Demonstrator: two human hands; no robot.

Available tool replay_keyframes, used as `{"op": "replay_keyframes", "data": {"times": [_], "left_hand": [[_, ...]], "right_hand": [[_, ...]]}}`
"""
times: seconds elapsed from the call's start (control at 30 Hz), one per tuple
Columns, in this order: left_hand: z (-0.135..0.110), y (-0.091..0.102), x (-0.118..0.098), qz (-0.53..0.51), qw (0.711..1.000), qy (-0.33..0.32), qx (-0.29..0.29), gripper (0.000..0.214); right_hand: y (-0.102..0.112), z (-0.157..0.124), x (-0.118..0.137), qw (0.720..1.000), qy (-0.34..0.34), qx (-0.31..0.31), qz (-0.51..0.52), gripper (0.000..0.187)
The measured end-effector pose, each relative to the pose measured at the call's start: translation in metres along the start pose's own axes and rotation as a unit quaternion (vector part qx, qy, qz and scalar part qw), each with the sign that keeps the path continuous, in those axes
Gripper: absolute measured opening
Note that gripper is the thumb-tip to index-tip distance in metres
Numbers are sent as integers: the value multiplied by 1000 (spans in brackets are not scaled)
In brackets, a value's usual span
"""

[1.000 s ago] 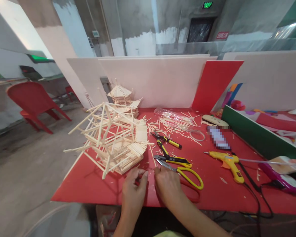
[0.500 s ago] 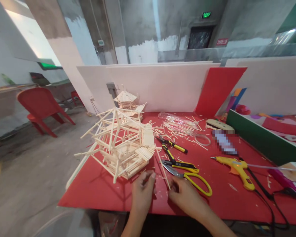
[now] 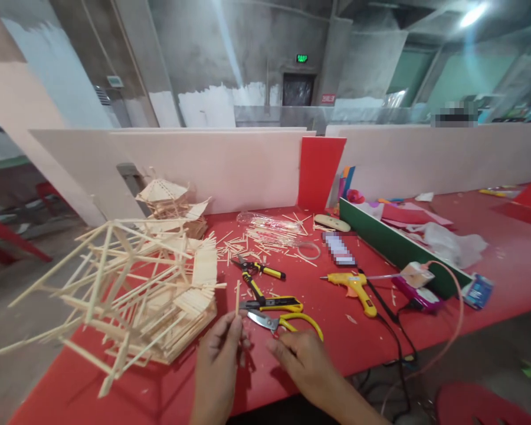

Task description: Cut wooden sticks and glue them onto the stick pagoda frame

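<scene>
Held upright in the closed fingers of my left hand (image 3: 221,345) is a thin wooden stick (image 3: 238,295). My right hand (image 3: 298,354) has its fingers curled at the yellow-handled scissors (image 3: 265,321); it covers the lower handle, while the upper loop shows beside it. Just behind the scissors lies a black and yellow utility knife (image 3: 277,304). Farther back are open hand cutters (image 3: 259,271) with black and yellow grips. To the left of my hands stands a stick-built pavilion frame (image 3: 128,301), with slatted roof pieces on its right side.
A smaller stick pavilion (image 3: 163,192) stands behind the frame. Loose sticks (image 3: 269,233) and a clear bag lie mid-table. To the right are a yellow glue gun (image 3: 356,289) with cords, a phone (image 3: 338,248) and a green-sided box (image 3: 380,242). White boards (image 3: 230,171) back the table.
My view has swung right. The stick has gone from my right hand to my left and now points upward. My right hand has moved onto the scissors, which have shifted slightly toward me.
</scene>
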State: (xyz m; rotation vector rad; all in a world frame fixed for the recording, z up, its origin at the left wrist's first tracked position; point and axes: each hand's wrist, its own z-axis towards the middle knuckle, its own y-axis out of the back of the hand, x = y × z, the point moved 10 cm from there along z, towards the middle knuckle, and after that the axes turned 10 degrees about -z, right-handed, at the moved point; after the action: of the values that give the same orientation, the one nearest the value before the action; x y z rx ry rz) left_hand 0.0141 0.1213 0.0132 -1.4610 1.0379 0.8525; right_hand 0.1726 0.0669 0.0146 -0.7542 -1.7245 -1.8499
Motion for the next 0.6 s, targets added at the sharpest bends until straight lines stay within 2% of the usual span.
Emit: {"op": "replay_keyframes", "data": {"times": [0.07,0.13,0.2,0.27,0.33,0.37,0.43,0.5,0.57,0.6], "left_hand": [[-1,0,5,15,1000,9,-3,43],[-2,-1,9,36,999,13,-6,47],[-2,-4,11,49,999,18,1,49],[-2,-6,12,56,998,19,7,46],[-1,-7,11,69,997,19,10,44],[0,-7,11,78,997,20,12,44],[1,-8,9,91,996,20,10,44],[1,-9,9,90,996,24,3,46],[3,-11,11,82,996,36,0,47],[4,-12,13,77,996,43,0,48]], "right_hand": [[10,2,-5,999,2,-42,-11,54],[15,1,-1,997,28,-74,-4,40],[19,1,3,996,46,-80,9,24],[31,6,-4,997,28,-70,-26,26],[65,20,-25,988,-22,-91,-125,34],[90,30,-39,980,-45,-117,-157,34],[144,56,-74,954,-102,-160,-231,48],[188,88,-113,937,-145,-164,-274,44],[216,117,-148,925,-171,-147,-306,36],[223,130,-162,922,-171,-138,-318,37]]}}
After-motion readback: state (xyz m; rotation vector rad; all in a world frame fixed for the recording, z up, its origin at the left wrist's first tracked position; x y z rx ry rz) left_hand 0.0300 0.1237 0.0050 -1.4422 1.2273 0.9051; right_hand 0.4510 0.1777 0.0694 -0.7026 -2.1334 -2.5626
